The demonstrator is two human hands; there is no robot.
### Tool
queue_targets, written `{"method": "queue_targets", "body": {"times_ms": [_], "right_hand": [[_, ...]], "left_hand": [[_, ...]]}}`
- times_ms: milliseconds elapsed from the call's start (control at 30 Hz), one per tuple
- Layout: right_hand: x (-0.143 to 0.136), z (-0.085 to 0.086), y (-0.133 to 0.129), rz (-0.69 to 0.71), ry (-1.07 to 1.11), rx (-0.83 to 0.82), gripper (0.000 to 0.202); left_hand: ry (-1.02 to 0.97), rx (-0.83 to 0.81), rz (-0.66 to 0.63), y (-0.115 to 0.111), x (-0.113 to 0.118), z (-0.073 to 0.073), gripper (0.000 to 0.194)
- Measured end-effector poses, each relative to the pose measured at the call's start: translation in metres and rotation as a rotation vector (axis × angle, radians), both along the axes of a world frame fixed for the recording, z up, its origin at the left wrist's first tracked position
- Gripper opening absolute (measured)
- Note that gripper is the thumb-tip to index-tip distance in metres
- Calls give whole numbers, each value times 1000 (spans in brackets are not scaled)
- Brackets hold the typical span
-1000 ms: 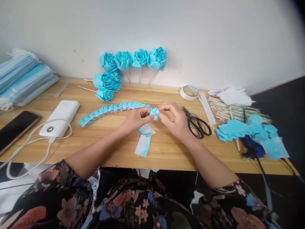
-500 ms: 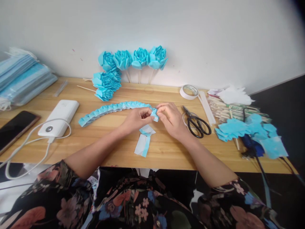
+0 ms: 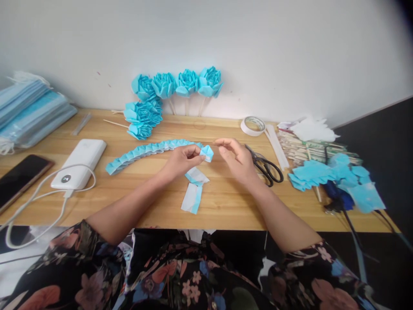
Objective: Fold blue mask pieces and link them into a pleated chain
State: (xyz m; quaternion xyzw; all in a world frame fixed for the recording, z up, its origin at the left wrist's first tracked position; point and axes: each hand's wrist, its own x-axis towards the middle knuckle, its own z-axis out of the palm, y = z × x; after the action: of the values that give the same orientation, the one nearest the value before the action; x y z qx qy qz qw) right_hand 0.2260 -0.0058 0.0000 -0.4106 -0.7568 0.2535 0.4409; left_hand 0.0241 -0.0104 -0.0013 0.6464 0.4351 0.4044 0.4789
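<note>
A small folded piece of light-blue fabric (image 3: 207, 153) is pinched between the thumb and fingers of my left hand (image 3: 183, 162). My right hand (image 3: 237, 158) is just right of it, apart from the piece, its thumb and fingers parted with nothing seen between them. Behind my left hand a curved row of folded blue pieces (image 3: 145, 150) lies on the table. Below the hands rest two flat blue-and-white strips, an upper strip (image 3: 197, 175) and a lower strip (image 3: 192, 198). Black-handled scissors (image 3: 267, 165) lie partly hidden behind my right hand.
Several blue fabric flowers (image 3: 187, 82) on sticks stand against the wall. A tape roll (image 3: 253, 126) and white glue sticks (image 3: 276, 147) lie at right, near blue scraps (image 3: 312, 172). At left are a power bank (image 3: 80, 163), a phone (image 3: 24, 181) and a pile of masks (image 3: 35, 114).
My right hand has let go of the folded piece and moved a little right, its fingers parting. My left hand keeps hold of it. The view has shifted slightly.
</note>
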Motion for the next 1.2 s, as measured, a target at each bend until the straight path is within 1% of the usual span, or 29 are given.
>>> {"method": "queue_targets", "body": {"times_ms": [133, 233, 367, 500, 533, 600, 667, 700, 767, 833, 900, 1000, 1100, 1200], "right_hand": [[-3, -2, -1, 44, -2, -61, 16], [-5, -4, -2, 21, 4, -77, 16], [-10, -5, -5, -1, 29, -85, 24], [-11, -1, -6, 33, 26, -87, 26], [-7, 1, -4, 35, 26, -92, 27], [9, 9, 4, -8, 30, -95, 30], [37, 18, 12, -122, 20, -74, 29], [53, 21, 15, -194, -15, -59, 28], [84, 25, 18, -317, -159, -46, 27], [109, 23, 16, -387, -385, -73, 23], [123, 16, 12, -437, -579, -87, 22], [126, 5, 7, -451, -759, -70, 21], [115, -2, 7, -457, -833, -59, 20], [102, -5, 12, -491, -884, -57, 20]], "left_hand": [[21, 14, 0, -1, 1, -1, 24], [29, -5, -29, -1, 1, 1, 26], [25, -44, -89, -2, -1, 7, 28], [60, -26, -45, -3, -3, 4, 26], [60, -40, -26, -3, -3, 3, 26], [44, -79, 10, -2, -3, 0, 27], [25, -112, 38, -1, -4, -1, 27], [18, -121, 49, 0, -4, -1, 27], [9, -130, 61, 0, -4, 0, 27], [0, -130, 65, 1, -4, 1, 26], [-13, -129, 72, 0, -3, 1, 26], [-30, -134, 87, 0, -3, 1, 26], [-32, -130, 94, 1, -3, -1, 26], [-36, -121, 87, 2, -4, -2, 27]]}}
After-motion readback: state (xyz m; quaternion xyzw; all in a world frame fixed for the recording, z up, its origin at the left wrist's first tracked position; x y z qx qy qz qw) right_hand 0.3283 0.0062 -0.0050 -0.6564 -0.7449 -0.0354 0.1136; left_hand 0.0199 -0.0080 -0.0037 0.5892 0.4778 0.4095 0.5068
